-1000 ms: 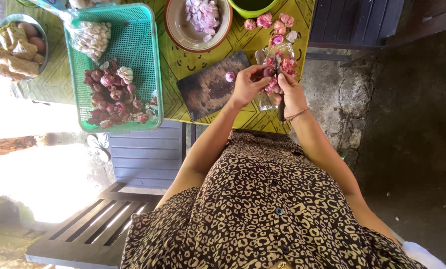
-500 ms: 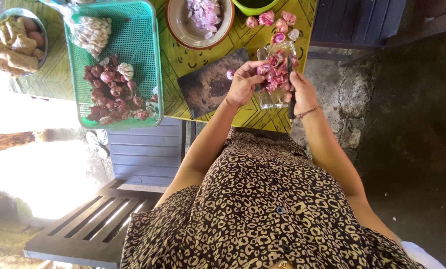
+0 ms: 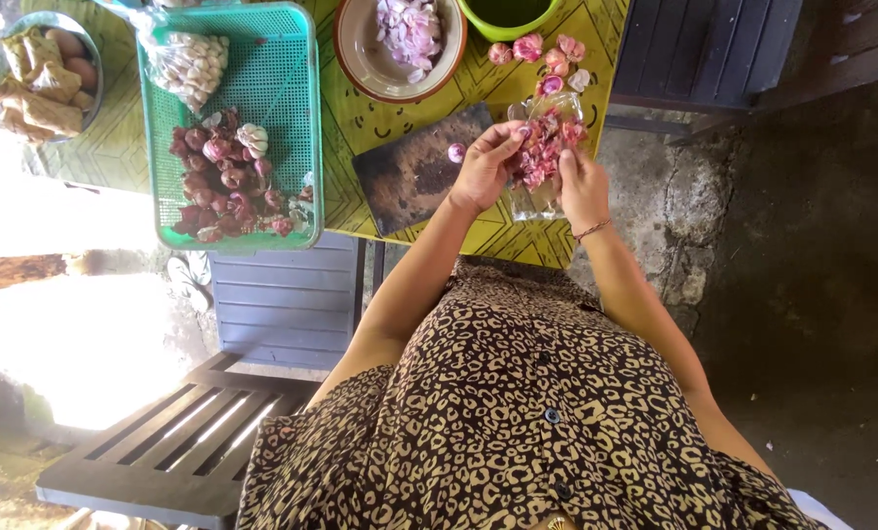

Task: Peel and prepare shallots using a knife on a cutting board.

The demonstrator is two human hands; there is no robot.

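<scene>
My left hand [image 3: 486, 167] and right hand [image 3: 581, 182] both grip a clear plastic bag of red shallots [image 3: 542, 157], its long axis running away from me, above the yellow worktop [image 3: 498, 236]. Another clear bag of garlic [image 3: 189, 64] lies in the green tray [image 3: 287, 88].

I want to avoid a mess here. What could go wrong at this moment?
1. The clear bag of shallot skins is held up between both hands; skins may spill onto the yellow table.
2. Peeled shallots lie loose near the table's edge and might roll off.
3. One shallot on the dark cutting board could get knocked.
</scene>
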